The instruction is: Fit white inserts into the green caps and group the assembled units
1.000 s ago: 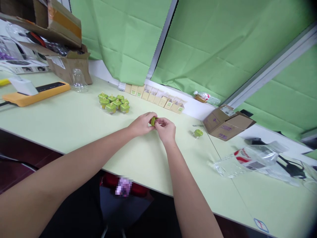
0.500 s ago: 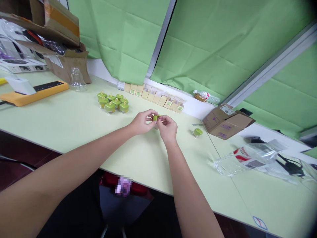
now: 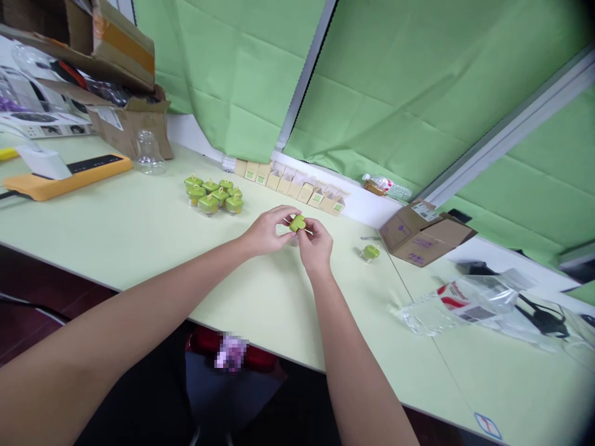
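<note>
Between my two hands, over the middle of the table, is a small green lid (image 3: pixel 297 223) with rounded flaps. My left hand (image 3: pixel 269 232) grips its left side with thumb and fingers. The fingertips of my right hand (image 3: pixel 316 244) pinch the lid from the right. Something clear shows just below the lid, mostly hidden by my fingers. Several small clear jars with green lids (image 3: pixel 209 203) stand grouped to the left of my hands. One more green-lidded jar (image 3: pixel 370 253) stands alone to the right.
A row of small cardboard boxes (image 3: pixel 292 184) lines the wall. At left are a yellow power strip (image 3: pixel 69 178), a clear plastic bottle (image 3: pixel 149 152) and an open carton (image 3: pixel 125 127). On the right lie a cardboard box (image 3: pixel 423 234) and a large clear bottle (image 3: pixel 465 300).
The green lid has turned between my fingers, so its flat top with the flaps now faces me. Both hands stay in nearly the same place.
</note>
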Demonstrator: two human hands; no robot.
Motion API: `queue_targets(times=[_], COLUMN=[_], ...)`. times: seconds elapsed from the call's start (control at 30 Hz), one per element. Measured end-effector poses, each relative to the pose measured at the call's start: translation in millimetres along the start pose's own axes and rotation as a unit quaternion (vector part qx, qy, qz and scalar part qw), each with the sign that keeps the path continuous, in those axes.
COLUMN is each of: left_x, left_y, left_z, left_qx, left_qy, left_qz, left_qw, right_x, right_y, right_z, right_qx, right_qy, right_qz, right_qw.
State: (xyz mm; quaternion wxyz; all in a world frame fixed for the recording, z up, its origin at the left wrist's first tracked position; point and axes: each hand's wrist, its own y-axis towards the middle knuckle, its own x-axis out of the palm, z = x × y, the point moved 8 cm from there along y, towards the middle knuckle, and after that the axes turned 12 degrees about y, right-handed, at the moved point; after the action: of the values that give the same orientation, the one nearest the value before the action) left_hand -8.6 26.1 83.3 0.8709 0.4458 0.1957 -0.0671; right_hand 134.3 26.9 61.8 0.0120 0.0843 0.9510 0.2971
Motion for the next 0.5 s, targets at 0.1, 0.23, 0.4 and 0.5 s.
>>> queue_targets(times=[0.1, 0.23, 0.4, 0.5], left_x=[0, 2, 5, 8], left_y=[0, -1, -2, -3], left_z=[-1, -9, -19, -30], left_qx=[-0.003, -0.043, -0.085, -0.132], left_qy=[0.002, -0.020, -0.065, -0.100], left_qz=[-0.006, 0.004, 0.026, 0.022], left_qw=[1.000, 0.999, 0.994, 0.986], right_x=[1, 0, -2, -3], right_y=[0, -1, -2, -2], right_z=[-2, -4, -5, -6], right_qx=[0.004, 0.006, 0.004, 0.010], right_qy=[0.000, -0.032, -0.072, -0.086], right_qz=[-0.001, 0.003, 0.004, 0.003], right_qw=[1.000, 0.999, 0.997, 0.996])
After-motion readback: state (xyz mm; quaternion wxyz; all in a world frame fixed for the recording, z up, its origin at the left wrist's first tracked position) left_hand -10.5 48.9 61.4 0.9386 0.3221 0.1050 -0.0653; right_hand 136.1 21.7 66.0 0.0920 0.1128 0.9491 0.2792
